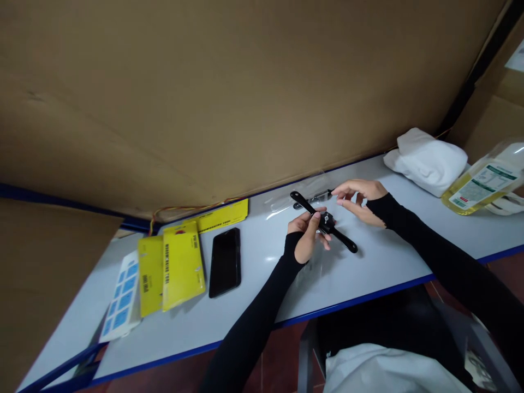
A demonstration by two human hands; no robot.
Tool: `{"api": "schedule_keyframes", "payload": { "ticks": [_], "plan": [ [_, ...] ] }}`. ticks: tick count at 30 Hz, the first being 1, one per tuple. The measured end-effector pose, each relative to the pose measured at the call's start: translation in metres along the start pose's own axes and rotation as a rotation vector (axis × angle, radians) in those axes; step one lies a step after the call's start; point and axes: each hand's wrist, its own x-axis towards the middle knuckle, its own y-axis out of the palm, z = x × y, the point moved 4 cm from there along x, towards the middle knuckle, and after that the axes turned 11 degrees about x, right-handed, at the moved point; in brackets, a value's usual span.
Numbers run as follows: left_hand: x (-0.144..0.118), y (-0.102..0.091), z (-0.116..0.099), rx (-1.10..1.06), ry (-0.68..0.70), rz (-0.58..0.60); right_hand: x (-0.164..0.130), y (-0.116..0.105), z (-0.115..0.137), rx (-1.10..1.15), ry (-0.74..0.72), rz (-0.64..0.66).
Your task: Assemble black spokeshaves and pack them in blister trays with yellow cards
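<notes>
- Black two-handled tool (326,219), held up over the near middle of the pale tabletop (262,300), lying aslant with one handle toward the back and the other toward the front edge.
- The left hand (306,236) has it gripped near the middle: thumb laid across the top, fingers reaching underneath and showing on the far side. That forearm comes up from the front edge in a black sleeve (254,322), the cuff covering part of the palm.
- The right hand (362,201) looks empty, fingers loosely bent and thumb standing a little apart. It reaches in from the right, its fingertips right by the end of a second dark tool (315,200) beside clear plastic; I can't tell whether they touch.
- Over to the left, the front yellow packet (183,267) carries dark lettering, "WOODWORKING TOOL", running up its side. Another yellow packet (150,278) is tucked against it, its print too blurred for me to read.
- A third, the back yellow packet (225,215), shows part of similar lettering.
- A black phone (225,262) lies beside them.
- On the right, the bottle (485,180) of yellow liquid has a white and green label with a red patch, the words too small to make out.
</notes>
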Motion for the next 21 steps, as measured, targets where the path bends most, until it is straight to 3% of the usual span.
{"api": "schedule_keyframes", "payload": {
  "ticks": [6, 10, 15, 21],
  "plan": [
    [0.002, -0.001, 0.003, -0.023, -0.012, 0.025, -0.001, 0.01, 0.001, 0.001, -0.047, 0.142],
    [0.002, -0.001, 0.003, -0.039, -0.022, 0.014, -0.002, 0.003, 0.007, 0.027, -0.028, 0.078],
    [0.002, 0.002, 0.003, -0.056, -0.001, 0.029, -0.006, 0.016, 0.009, -0.075, -0.03, 0.043],
    [0.001, 0.0, 0.002, -0.043, 0.012, 0.013, -0.008, 0.017, 0.01, 0.043, -0.026, 0.128]
  ]
}}
